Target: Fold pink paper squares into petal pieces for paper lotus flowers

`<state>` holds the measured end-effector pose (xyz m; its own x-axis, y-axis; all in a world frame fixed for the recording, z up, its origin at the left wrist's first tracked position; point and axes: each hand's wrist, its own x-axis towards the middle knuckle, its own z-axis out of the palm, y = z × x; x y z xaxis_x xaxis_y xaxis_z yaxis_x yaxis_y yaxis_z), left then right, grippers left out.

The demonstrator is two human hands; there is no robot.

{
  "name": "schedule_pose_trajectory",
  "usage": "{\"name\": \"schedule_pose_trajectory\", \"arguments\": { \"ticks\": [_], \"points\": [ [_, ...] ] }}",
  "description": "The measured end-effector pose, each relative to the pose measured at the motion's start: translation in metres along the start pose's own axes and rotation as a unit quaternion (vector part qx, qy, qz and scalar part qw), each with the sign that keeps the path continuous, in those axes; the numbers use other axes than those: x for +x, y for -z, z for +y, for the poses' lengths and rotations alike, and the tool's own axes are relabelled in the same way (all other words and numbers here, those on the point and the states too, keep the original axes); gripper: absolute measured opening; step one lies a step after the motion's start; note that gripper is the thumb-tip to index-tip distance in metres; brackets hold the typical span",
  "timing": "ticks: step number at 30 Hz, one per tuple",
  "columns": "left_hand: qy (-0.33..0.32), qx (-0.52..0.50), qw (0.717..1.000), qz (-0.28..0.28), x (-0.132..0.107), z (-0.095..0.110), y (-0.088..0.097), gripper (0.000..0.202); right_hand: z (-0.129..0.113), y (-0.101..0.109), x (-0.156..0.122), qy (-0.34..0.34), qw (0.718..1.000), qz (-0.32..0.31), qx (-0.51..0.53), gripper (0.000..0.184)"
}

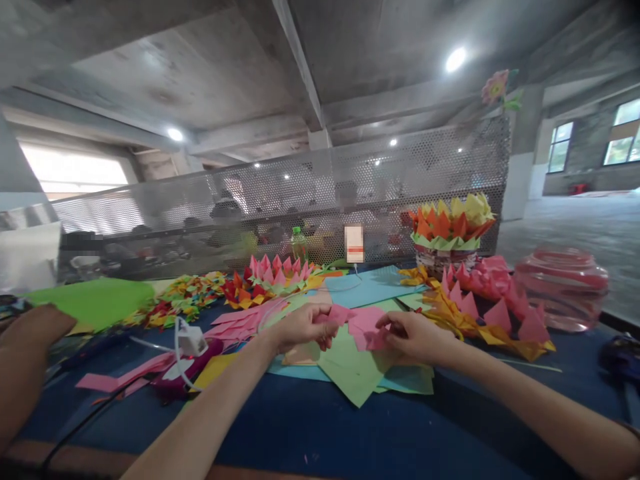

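My left hand (305,327) and my right hand (415,335) meet over the blue table (320,427). Both are pinched shut on the same piece of pink paper (363,325), the left at its left end, the right at its lower right edge. The paper is partly folded and held just above a loose stack of light green paper sheets (353,370) and blue paper sheets (365,288).
Folded paper lotus flowers stand around: a pink one (493,300) at the right, an orange-yellow one (450,223) behind it, a pink-orange one (273,275) at centre back. A pink glass jar (563,287) is far right. Another person's arm (25,353) rests at the left. A mesh screen (300,200) closes the back.
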<state>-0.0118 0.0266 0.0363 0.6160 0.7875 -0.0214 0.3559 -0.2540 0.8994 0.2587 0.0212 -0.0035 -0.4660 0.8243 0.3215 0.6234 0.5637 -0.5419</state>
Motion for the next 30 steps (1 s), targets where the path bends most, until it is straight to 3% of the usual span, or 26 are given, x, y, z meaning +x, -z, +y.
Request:
{"name": "schedule_pose_trajectory", "arguments": {
  "ticks": [4, 8, 14, 18, 22, 24, 27, 30],
  "points": [
    [-0.001, -0.005, 1.000, 0.018, 0.003, -0.004, -0.006, 0.053, -0.017, 0.006, -0.006, 0.012, 0.999, -0.026, -0.038, 0.021],
    [0.000, -0.005, 1.000, 0.016, 0.004, -0.005, -0.011, 0.052, -0.034, 0.016, -0.016, 0.002, 0.997, 0.004, -0.080, 0.019],
    [-0.015, 0.006, 1.000, 0.004, 0.003, 0.004, -0.017, 0.046, -0.042, 0.055, -0.070, -0.055, 0.986, 0.080, -0.138, 0.024],
    [-0.017, 0.008, 1.000, -0.009, 0.004, 0.007, -0.021, 0.049, -0.006, 0.091, -0.133, -0.114, 0.953, 0.160, -0.230, 0.022],
    [-0.035, 0.004, 0.999, -0.014, 0.007, 0.005, -0.024, 0.048, 0.047, 0.142, -0.197, -0.212, 0.909, 0.179, -0.312, 0.023],
    [-0.030, 0.007, 0.999, -0.008, 0.007, 0.003, -0.024, 0.049, 0.066, 0.162, -0.224, -0.234, 0.901, 0.186, -0.314, 0.025],
    [-0.021, 0.018, 1.000, 0.005, 0.007, 0.002, -0.023, 0.049, 0.080, 0.172, -0.252, -0.247, 0.907, 0.160, -0.301, 0.034],
    [-0.021, 0.019, 1.000, 0.001, 0.007, 0.001, -0.022, 0.050, 0.083, 0.161, -0.265, -0.246, 0.923, 0.119, -0.271, 0.045]
  ]
}}
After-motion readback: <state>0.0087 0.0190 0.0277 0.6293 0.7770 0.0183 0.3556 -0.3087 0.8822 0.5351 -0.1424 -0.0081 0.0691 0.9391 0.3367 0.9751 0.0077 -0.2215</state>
